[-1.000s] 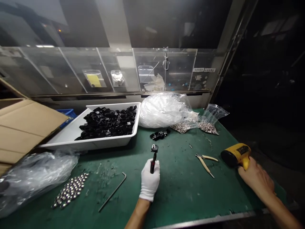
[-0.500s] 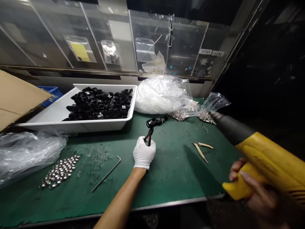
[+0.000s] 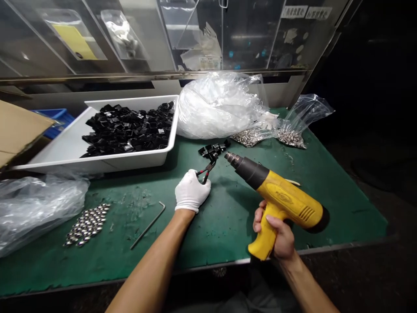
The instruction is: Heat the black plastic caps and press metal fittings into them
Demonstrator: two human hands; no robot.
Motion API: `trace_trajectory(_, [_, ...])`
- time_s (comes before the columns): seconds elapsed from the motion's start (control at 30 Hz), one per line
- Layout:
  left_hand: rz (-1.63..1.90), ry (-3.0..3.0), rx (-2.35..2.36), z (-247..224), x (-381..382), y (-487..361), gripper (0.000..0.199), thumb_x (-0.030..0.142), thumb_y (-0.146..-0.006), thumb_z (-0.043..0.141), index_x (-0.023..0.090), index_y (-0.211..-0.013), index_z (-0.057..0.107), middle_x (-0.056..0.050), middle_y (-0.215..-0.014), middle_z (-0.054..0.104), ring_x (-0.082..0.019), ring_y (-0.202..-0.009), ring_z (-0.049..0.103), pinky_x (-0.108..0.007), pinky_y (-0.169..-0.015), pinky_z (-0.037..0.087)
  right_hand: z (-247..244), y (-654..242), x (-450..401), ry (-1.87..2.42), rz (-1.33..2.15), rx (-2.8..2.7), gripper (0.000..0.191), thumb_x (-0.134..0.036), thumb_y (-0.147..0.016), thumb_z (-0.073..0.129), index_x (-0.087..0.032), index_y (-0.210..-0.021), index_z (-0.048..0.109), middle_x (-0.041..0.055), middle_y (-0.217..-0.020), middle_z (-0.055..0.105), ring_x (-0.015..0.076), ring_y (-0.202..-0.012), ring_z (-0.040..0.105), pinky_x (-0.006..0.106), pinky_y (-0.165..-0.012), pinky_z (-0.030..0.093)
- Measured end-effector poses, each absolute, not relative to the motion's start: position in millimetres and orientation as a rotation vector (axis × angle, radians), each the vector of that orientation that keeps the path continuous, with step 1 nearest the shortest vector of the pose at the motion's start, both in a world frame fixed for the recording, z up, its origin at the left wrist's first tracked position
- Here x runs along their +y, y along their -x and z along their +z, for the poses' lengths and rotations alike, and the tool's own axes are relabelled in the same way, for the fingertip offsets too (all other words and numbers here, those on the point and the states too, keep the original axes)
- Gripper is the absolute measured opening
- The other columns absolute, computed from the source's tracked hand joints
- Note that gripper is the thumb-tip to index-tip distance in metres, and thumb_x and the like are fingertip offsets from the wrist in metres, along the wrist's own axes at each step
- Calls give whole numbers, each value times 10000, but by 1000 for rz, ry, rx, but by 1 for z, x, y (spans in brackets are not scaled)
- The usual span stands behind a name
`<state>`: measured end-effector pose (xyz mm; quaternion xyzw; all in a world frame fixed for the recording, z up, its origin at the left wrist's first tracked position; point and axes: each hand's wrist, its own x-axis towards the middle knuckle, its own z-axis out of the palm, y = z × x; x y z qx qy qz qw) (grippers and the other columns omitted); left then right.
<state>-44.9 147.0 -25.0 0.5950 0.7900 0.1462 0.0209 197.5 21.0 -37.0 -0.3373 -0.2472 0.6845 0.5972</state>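
My left hand (image 3: 191, 191), in a white glove, is closed around the handles of black-and-red pliers (image 3: 206, 171). The jaws of the pliers meet a small cluster of black plastic pieces (image 3: 211, 150) on the green bench; I cannot tell whether they grip one. Bare and wrapped round the grip, my right hand (image 3: 276, 232) holds up a yellow heat gun (image 3: 286, 198). Its metal nozzle points left, close to the pliers' jaws and the black pieces. Behind the gun, most of a cream-handled tool (image 3: 293, 182) is hidden.
A white tray (image 3: 97, 164) full of black pieces stands at the back left. Clear plastic bags (image 3: 218, 104) lie behind the cluster, with small metal parts (image 3: 291, 138) to their right. A hex key (image 3: 148, 226) and rows of shiny metal pieces (image 3: 87, 225) lie at left.
The heat gun has come in from the far right, its nozzle now near the black pieces. My left hand keeps the pliers at the cluster, their jaws turned more to the right. The view has tilted down.
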Motion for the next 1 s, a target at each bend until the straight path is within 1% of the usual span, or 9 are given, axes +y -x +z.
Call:
trace_trajectory(0.13, [482,-1900,2480,-29,148,47,413,480,-817,608,200,-1117,564,-102,-1059,702,-311,-947,696,-369,-754,503,-39,-199,22,793,1615,-589,283,-296,-894,628,-219,-1159,568,19,-883,618,150,-667,599,266,-643,477])
trace_trajectory(0.43, [555,-1805,2557,-30,147,45,474,495,-843,607,173,-1185,547,-125,-1154,671,-302,-1018,674,-365,-795,499,-37,-201,22,808,1652,-653,305,-315,-859,643,-209,-1137,575,22,-878,622,156,-653,596,279,-636,474])
trace_trajectory(0.8, [558,-1820,2565,-31,147,46,483,490,-839,614,169,-1193,539,-132,-1168,645,-309,-1045,653,-374,-802,497,-39,-202,22,805,1659,-661,315,-307,-854,653,-206,-1144,584,23,-875,632,153,-649,596,272,-628,471])
trace_trajectory(1.0, [560,-1829,2566,-31,147,46,488,496,-839,612,161,-1187,540,-144,-1180,645,-315,-1041,655,-373,-794,492,-39,-202,21,775,1668,-652,289,-292,-877,635,-208,-1151,595,23,-886,631,145,-663,606,256,-640,471])
